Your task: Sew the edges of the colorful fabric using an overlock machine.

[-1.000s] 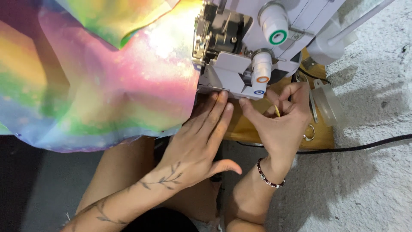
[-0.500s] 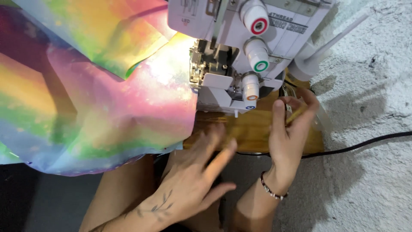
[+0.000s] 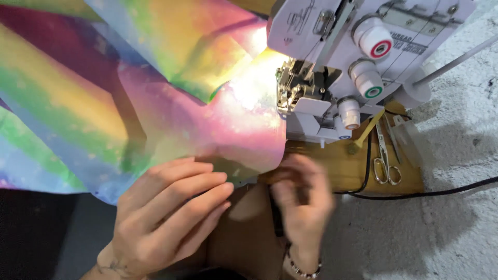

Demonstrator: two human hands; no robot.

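Left grip (image 3: pixel 171 212) lies flat, fingers extended, pressing the lower hem of the rainbow-coloured thin fabric sheet (image 3: pixel 129 114); right grip (image 3: pixel 301 197) is blurred, closure undeterminable. Fabric appears light, limp and slippery; hold it at the hem. It drapes from the white overlock machine (image 3: pixel 342 67) across the wooden counter (image 3: pixel 342 171); rough grey floor (image 3: pixel 441 228) adjoins.

Both hands are bare and unsleeved; a beaded bracelet (image 3: pixel 303 268) circles the right wrist, a dark line tattoo (image 3: pixel 111 268) marks the left wrist.
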